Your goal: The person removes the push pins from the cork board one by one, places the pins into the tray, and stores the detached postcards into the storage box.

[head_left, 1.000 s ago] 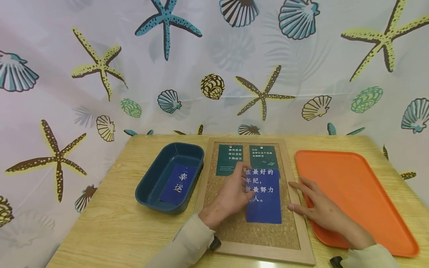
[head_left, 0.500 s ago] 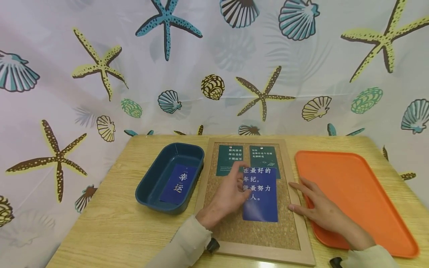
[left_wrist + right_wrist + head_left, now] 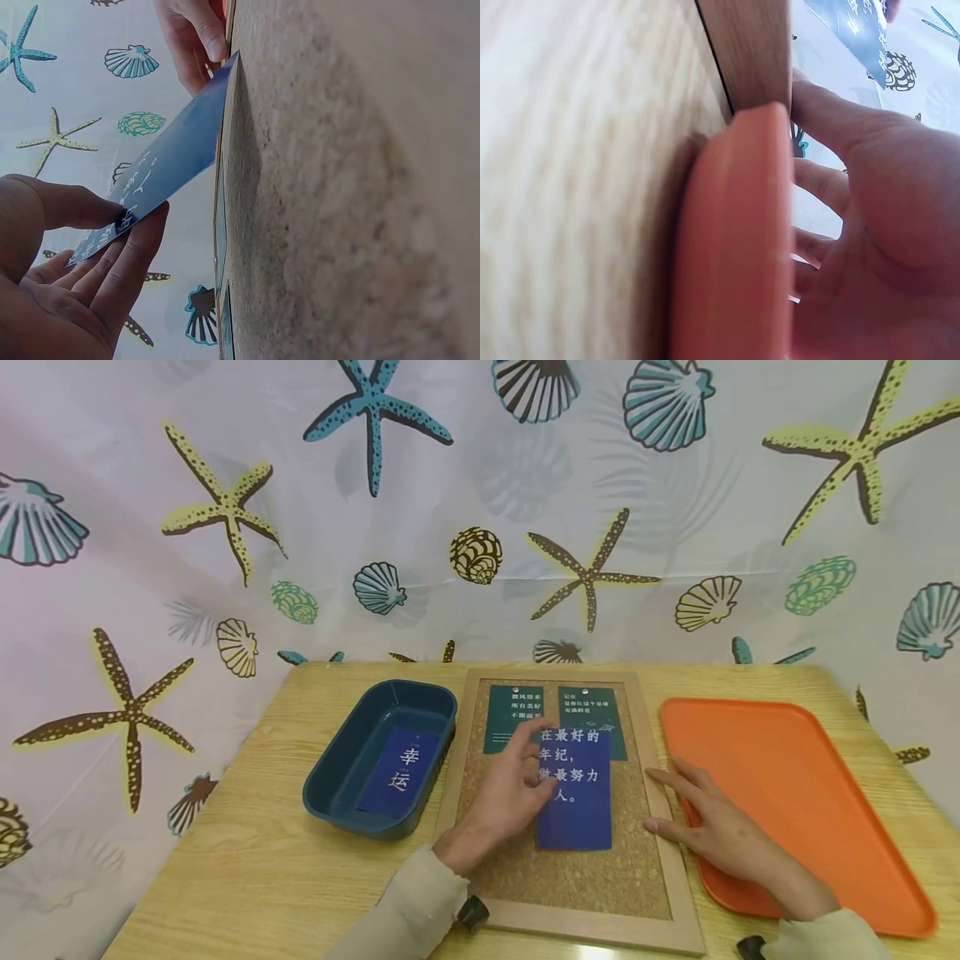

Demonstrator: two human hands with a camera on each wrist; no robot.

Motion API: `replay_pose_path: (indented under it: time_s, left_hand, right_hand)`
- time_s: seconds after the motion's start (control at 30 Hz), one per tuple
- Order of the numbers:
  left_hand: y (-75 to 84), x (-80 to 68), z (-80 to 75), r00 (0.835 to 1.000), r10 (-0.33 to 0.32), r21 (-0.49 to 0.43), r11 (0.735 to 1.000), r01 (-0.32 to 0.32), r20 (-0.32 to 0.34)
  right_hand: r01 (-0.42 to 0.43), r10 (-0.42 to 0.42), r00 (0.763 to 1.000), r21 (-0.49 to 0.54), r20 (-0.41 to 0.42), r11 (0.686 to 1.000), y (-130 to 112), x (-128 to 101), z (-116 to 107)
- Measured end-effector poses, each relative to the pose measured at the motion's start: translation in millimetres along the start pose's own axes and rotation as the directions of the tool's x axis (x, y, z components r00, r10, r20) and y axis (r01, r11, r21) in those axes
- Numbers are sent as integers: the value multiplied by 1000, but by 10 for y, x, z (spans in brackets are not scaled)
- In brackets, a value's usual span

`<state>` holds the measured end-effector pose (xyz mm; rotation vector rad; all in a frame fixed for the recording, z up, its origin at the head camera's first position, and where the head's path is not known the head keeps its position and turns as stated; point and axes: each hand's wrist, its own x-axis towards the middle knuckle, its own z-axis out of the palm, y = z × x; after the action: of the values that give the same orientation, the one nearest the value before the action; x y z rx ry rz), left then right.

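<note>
My left hand point(image 3: 525, 777) pinches the left edge of a dark blue card point(image 3: 577, 802) with white characters, holding it over the framed cork board point(image 3: 592, 885). In the left wrist view my thumb and fingers point(image 3: 112, 232) grip the card point(image 3: 176, 157), which is tilted, its far edge close to the cork point(image 3: 337, 187). Its top edge overlaps the lower parts of two green cards point(image 3: 512, 710) point(image 3: 600, 703) pinned at the top of the board. My right hand point(image 3: 708, 822) lies flat, fingers spread over the board's right frame and the orange tray's rim point(image 3: 735, 247).
A dark blue bin point(image 3: 345, 752) left of the board holds another blue card point(image 3: 399, 770). The orange tray point(image 3: 795, 777) sits to the right. A sea-print curtain hangs behind the wooden table point(image 3: 247, 877).
My left hand has carried the blue card up and slightly left, so it now overlaps the green cards. The right hand has stayed put.
</note>
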<state>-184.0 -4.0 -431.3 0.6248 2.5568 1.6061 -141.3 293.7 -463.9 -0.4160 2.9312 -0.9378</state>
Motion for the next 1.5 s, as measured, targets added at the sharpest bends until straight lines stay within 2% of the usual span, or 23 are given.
replay_pose_path:
  time_s: [0.33, 0.63, 0.83, 1.03, 1.2, 1.5]
  left_hand:
    - [-24, -30, -57, 998, 19, 12, 1000, -18, -68]
    - [-13, -52, -142, 993, 13, -53, 998, -19, -119]
    - [-30, -71, -219, 982, -21, -60, 998, 9, -187]
    - [-61, -82, -291, 975, 7, -111, 993, -33, -224]
    - [-72, -95, -352, 961, 30, -74, 996, -52, -276]
    - [-113, -116, -436, 953, 18, -78, 996, -43, -303]
  right_hand:
    - [-22, 22, 1000, 4, 20, 1000, 0, -1, 20]
    - [-22, 22, 1000, 3, 17, 1000, 9, 4, 16]
    - [-32, 32, 999, 4, 29, 999, 7, 10, 14]
    - [-38, 38, 999, 4, 34, 999, 6, 12, 19]
    - [-41, 41, 999, 10, 30, 999, 3, 13, 24]
    - [-25, 25, 999, 13, 26, 1000, 2, 8, 22]
